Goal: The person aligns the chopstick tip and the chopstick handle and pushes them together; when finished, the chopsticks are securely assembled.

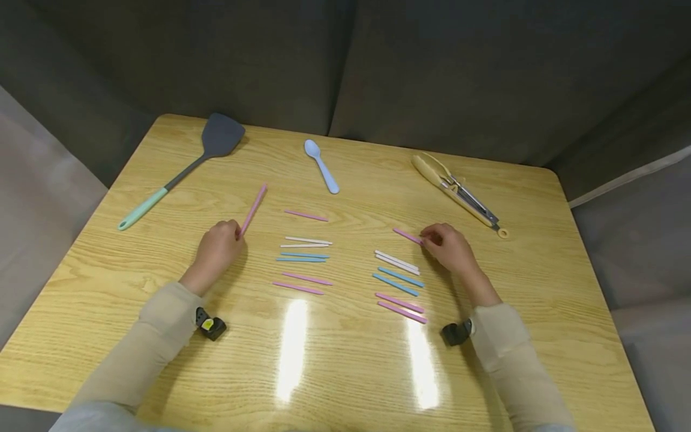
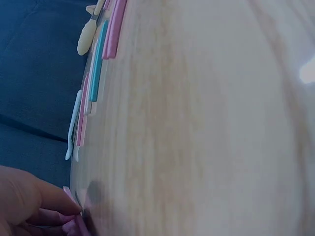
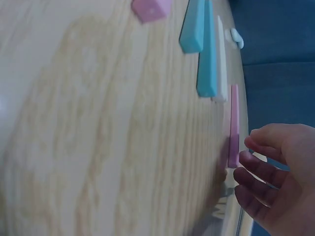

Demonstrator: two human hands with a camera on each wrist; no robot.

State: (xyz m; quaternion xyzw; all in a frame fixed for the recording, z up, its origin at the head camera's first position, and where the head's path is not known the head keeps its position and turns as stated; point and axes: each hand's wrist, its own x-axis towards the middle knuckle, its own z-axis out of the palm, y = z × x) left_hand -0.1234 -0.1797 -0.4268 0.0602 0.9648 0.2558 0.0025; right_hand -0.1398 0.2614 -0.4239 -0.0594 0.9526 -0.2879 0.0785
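Note:
In the head view, my left hand (image 1: pixel 218 249) pinches the near end of a pink stick (image 1: pixel 254 210), which points away up the table. The left wrist view shows thumb and fingers on this pink stick (image 2: pixel 81 223). My right hand (image 1: pixel 450 247) is at the end of another pink stick (image 1: pixel 406 235), its fingers loosely bent. In the right wrist view that pink stick (image 3: pixel 234 125) lies on the wood, and the spread fingertips (image 3: pixel 244 158) are right beside its near end. Between the hands, a single pink stick (image 1: pixel 306 215) tops the left column.
Paired white sticks (image 1: pixel 306 242), blue sticks (image 1: pixel 302 257) and pink sticks (image 1: pixel 302 283) form the left column; a similar column with blue sticks (image 1: pixel 399 281) is at right. A spatula (image 1: pixel 186 171), a pale blue spoon (image 1: pixel 322 167) and yellow tongs (image 1: pixel 459 193) lie farther back on the table (image 1: pixel 351 372).

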